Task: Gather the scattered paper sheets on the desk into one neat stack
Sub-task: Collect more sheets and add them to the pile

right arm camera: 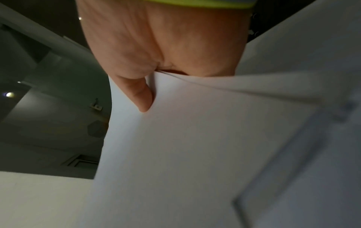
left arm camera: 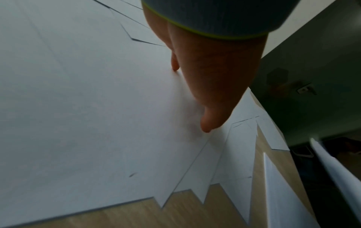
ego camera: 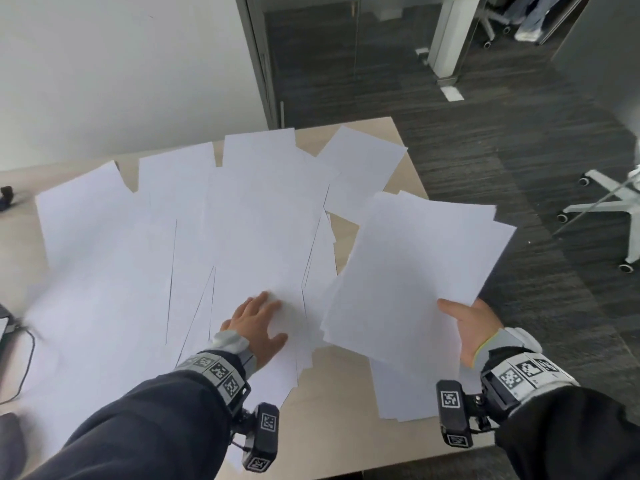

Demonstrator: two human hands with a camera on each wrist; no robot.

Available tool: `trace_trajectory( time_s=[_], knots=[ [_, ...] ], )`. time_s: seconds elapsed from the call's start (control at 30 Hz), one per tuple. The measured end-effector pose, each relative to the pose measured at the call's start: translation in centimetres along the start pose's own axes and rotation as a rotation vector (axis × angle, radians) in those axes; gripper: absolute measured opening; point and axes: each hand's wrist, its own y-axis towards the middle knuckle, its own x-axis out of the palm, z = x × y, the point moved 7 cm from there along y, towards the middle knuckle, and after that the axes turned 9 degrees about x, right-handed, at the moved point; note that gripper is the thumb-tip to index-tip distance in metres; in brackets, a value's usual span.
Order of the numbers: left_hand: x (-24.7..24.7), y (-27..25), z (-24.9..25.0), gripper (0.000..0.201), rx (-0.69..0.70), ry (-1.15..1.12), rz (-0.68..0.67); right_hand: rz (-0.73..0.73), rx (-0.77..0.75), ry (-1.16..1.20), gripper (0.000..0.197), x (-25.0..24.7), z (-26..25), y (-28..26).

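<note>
White paper sheets [ego camera: 194,237] fanned, overlapping, across light wood tabletop [ego camera: 377,133]. Left hand [ego camera: 258,323] flat on spread near front edge, fingers [left arm camera: 207,123] straight, slightly apart, pressing top sheet. Right hand [ego camera: 467,327] lifts gathered stack [ego camera: 415,271] off right side; thumb [right arm camera: 140,95] on top, clamped on stack's near edge, other fingers hidden beneath.

Overlapping paper sheets [ego camera: 249,216] are covering most of the desk [ego camera: 384,128]. Bare wood is showing at the desk's far right corner and along its near edge. A black cable [ego camera: 29,355] is lying at the desk's left edge, and a small dark object [ego camera: 7,197] is sitting further back on that side.
</note>
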Motion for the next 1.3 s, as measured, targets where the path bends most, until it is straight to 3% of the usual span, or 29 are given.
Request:
trace_trajectory(
  time_s=[0.17, 0.3, 0.43, 0.57, 0.7, 0.83, 1.07, 1.23, 1.3],
  knots=[
    [-2.5, 1.4, -0.4, 0.049, -0.028, -0.036, 0.047, -0.018, 0.023, -0.168, 0.019, 3.1, 0.0, 1.6],
    [-5.2, 4.0, -1.6, 0.042, -0.037, -0.087, 0.133, 0.068, 0.026, -0.242, 0.021, 3.3, 0.4, 1.4],
    [-7.2, 7.6, -2.2, 0.071, -0.059, -0.092, 0.182, 0.087, 0.017, -0.178, 0.016, 2.4, -0.2, 0.8],
    [-7.3, 10.9, -2.5, 0.116, -0.106, -0.001, 0.039, 0.104, 0.029, -0.144, 0.016, 2.9, -1.1, 1.4],
    [-6.3, 12.5, -3.1, 0.134, -0.116, 0.055, -0.062, 0.103, 0.032, -0.145, 0.018, 4.4, -1.7, 2.2],
    [-5.9, 12.8, -4.0, 0.125, -0.084, 0.040, -0.034, 0.098, 0.044, -0.100, 0.019, 5.6, -2.4, 2.6],
    [-7.9, 12.8, -5.8, 0.081, -0.047, -0.088, 0.105, 0.105, 0.072, -0.074, 0.021, 6.3, -3.0, 3.6],
    [-9.7, 12.2, -5.8, 0.064, -0.075, -0.420, 0.323, 0.066, 0.072, -0.042, 0.022, 7.7, -3.0, 3.9],
    [-9.9, 11.6, -4.0, 0.068, -0.023, -0.455, 0.310, 0.056, 0.075, -0.051, 0.022, 8.3, -3.0, 3.9]
  ],
)
